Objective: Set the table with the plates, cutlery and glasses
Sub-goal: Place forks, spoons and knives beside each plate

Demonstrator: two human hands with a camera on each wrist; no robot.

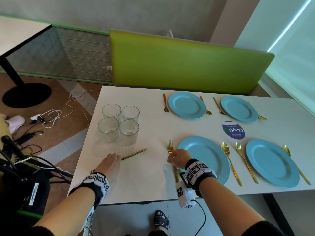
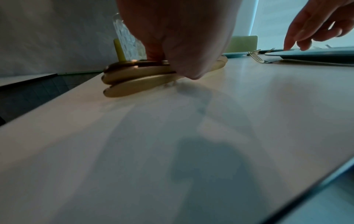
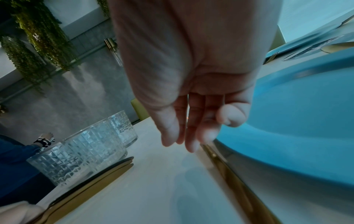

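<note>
On the white table (image 1: 146, 181) my left hand (image 1: 110, 161) grips a bundle of gold knives (image 1: 134, 153) that lies flat; in the left wrist view the fingers (image 2: 178, 45) curl over the stacked handles (image 2: 130, 78). My right hand (image 1: 178, 158) hovers over a gold fork (image 1: 170, 147) lying left of the near-left blue plate (image 1: 209, 155). In the right wrist view its fingers (image 3: 187, 136) point straight down at the fork handle (image 3: 229, 174) beside the plate (image 3: 296, 121), holding nothing. Several clear glasses (image 1: 119, 123) stand grouped behind the knives.
Three more blue plates (image 1: 272, 162) (image 1: 186, 104) (image 1: 238, 109) have gold forks and spoons beside them. A round blue sticker (image 1: 233, 130) lies between the plates. A green bench back (image 1: 187, 62) runs along the far edge. Cables (image 1: 51, 116) lie on the floor at left.
</note>
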